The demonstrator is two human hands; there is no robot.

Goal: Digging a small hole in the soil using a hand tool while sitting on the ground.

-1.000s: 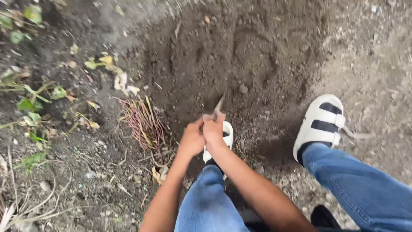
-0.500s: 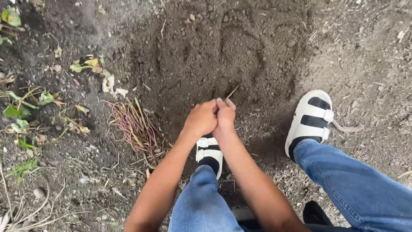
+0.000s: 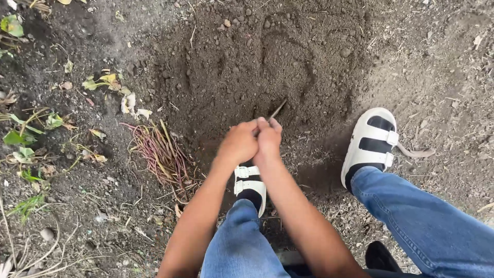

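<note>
My left hand (image 3: 239,142) and my right hand (image 3: 269,137) are pressed together, both closed around a thin stick-like tool (image 3: 276,110). Its tip pokes forward into the dark loose soil (image 3: 257,62) just ahead of my knuckles. Most of the tool is hidden inside my fists, so I cannot tell what kind it is. My hands hover above my left foot in a white strapped sandal (image 3: 250,181); my right sandal (image 3: 371,143) is planted to the right.
A bundle of reddish stems and roots (image 3: 162,152) lies left of my hands. Leaves and small green plants (image 3: 31,128) are scattered along the left edge. Harder, paler ground (image 3: 447,77) with twigs lies to the right.
My joined hands have moved forward and up, away from my body, over the last second. The tool's tip now points further into the soil. My left sandal shows more below my hands.
</note>
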